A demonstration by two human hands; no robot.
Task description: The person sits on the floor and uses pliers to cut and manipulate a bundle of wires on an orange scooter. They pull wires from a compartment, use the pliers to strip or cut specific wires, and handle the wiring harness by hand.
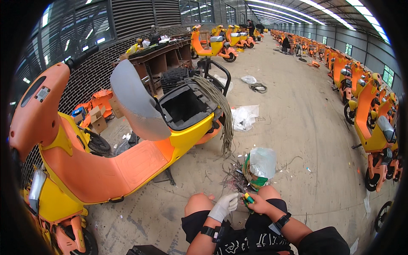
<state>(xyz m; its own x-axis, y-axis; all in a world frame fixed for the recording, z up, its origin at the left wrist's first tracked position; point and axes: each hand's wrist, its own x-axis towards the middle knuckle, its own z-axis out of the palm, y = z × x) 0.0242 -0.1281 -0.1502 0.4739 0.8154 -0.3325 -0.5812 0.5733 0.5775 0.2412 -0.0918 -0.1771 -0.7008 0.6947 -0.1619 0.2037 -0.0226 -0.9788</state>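
Observation:
My right hand (260, 205), bare, is wrapped round a pair of pliers (247, 196) with green and yellow handles, jaws pointing up and away. Close to its left is my left hand (225, 207) in a white glove, fingers curled together; whatever it pinches is too small to make out. Both hands are above my lap between my knees. Just beyond them, thin wire scraps (233, 178) lie on the floor beside a green and white sack (260, 168). A bundle of grey-green cables (221, 106) drapes over the back of an orange and yellow scooter (140, 165).
The scooter's grey seat (138, 100) is tipped up over an open storage box (187, 104). A cluttered workbench (157, 55) stands by the brick wall. White plastic bags (244, 118) lie on the floor. Rows of scooters (367, 114) line the right side. A person (250, 28) stands far back.

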